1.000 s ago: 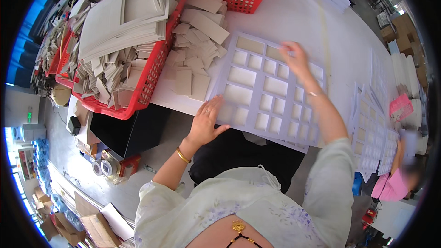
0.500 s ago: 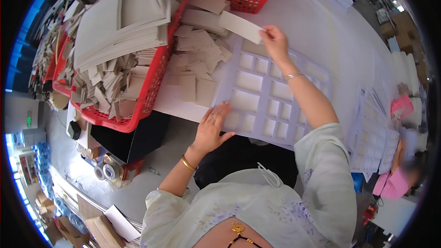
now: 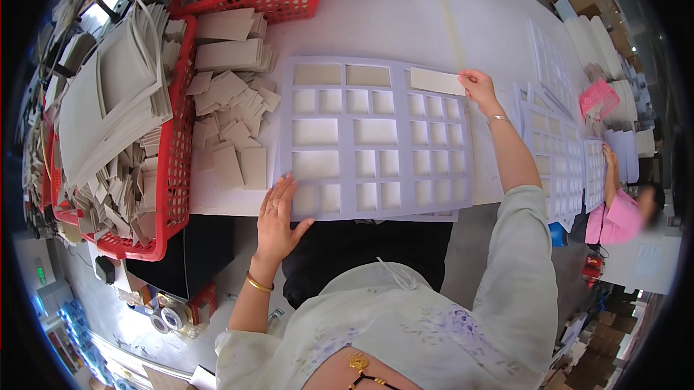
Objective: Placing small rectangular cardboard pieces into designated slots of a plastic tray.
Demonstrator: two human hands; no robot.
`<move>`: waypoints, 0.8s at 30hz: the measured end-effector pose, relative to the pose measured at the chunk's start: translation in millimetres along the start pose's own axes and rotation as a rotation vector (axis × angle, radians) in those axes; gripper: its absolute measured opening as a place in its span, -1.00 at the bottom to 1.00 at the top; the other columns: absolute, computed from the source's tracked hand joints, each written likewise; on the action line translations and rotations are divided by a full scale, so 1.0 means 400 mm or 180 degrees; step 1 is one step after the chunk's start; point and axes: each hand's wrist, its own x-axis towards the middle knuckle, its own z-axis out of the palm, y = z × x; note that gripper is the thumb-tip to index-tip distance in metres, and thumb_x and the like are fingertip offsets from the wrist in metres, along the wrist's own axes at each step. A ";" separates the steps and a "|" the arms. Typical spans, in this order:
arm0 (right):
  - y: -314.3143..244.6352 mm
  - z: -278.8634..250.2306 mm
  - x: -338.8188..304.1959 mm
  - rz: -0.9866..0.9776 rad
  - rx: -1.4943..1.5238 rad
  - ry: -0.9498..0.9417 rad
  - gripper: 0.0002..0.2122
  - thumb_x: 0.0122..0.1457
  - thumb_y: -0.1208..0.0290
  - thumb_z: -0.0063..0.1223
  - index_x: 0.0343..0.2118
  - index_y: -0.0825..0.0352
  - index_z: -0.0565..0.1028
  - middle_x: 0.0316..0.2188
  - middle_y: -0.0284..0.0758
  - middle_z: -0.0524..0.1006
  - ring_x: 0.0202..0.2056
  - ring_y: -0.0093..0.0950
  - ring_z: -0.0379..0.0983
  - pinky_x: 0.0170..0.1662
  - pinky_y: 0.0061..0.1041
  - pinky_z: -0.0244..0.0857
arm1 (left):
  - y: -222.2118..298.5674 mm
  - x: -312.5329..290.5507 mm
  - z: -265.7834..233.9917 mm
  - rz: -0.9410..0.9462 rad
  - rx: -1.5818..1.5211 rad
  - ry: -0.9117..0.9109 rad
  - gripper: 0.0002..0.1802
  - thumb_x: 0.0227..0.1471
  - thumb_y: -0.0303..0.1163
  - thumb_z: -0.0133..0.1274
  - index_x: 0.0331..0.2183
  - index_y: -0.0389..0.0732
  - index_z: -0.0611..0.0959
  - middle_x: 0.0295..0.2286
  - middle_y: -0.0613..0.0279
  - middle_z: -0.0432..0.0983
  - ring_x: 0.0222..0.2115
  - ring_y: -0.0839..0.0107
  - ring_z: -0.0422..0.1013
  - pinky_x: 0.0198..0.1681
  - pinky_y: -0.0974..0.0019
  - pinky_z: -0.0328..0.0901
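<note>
A white frame panel with many rectangular openings lies on the table in front of me. My left hand rests on its near left corner, fingers stretched out and holding nothing. At the far right corner, my right hand pinches the right end of a pale cardboard strip. The strip lies over the wide opening there; whether it is seated inside I cannot tell. Two greyish pieces fill the wide openings to the left in the same far row. Most other openings show white.
Loose cardboard pieces and stacked strips lie left of the panel. A red basket heaped with card stands at the left, another red basket behind. More frame panels lie at the right, near a person in pink.
My right hand has brought the cardboard strip down from the loose pieces to the panel's far right opening. My left hand stays on the near left corner. The view has turned rightward.
</note>
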 end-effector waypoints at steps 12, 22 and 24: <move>-0.006 0.053 0.007 -0.0699 -0.1008 0.0106 -0.83 0.08 0.46 0.13 -0.24 0.31 0.53 -0.49 -0.47 0.41 -0.55 -0.66 0.29 -0.56 -0.66 0.21 | 0.016 0.014 0.005 0.0003 0.0019 0.0033 -0.19 -0.14 -0.19 0.24 0.11 -0.24 0.29 0.15 0.07 0.19 0.18 0.10 0.11 0.23 0.06 0.01; -0.043 0.159 -0.048 -0.2096 -0.2261 -0.0065 -0.96 0.00 0.43 0.09 -0.52 0.23 0.55 -0.36 -0.33 0.48 -0.31 -0.34 0.47 -0.28 -0.31 0.35 | 0.013 0.008 -0.006 -0.0107 0.0006 0.0014 -0.19 -0.15 -0.20 0.25 0.11 -0.23 0.30 0.16 0.08 0.19 0.19 0.13 0.10 0.22 0.08 0.03; -0.055 0.183 -0.064 -0.1648 -0.2583 -0.0164 -0.92 0.01 0.46 0.04 -0.54 0.25 0.56 -0.34 -0.30 0.49 -0.31 -0.28 0.46 -0.27 -0.27 0.35 | 0.012 0.012 -0.006 -0.0031 -0.0024 -0.0002 -0.19 -0.15 -0.18 0.25 0.10 -0.23 0.30 0.16 0.10 0.18 0.20 0.16 0.09 0.23 0.09 0.03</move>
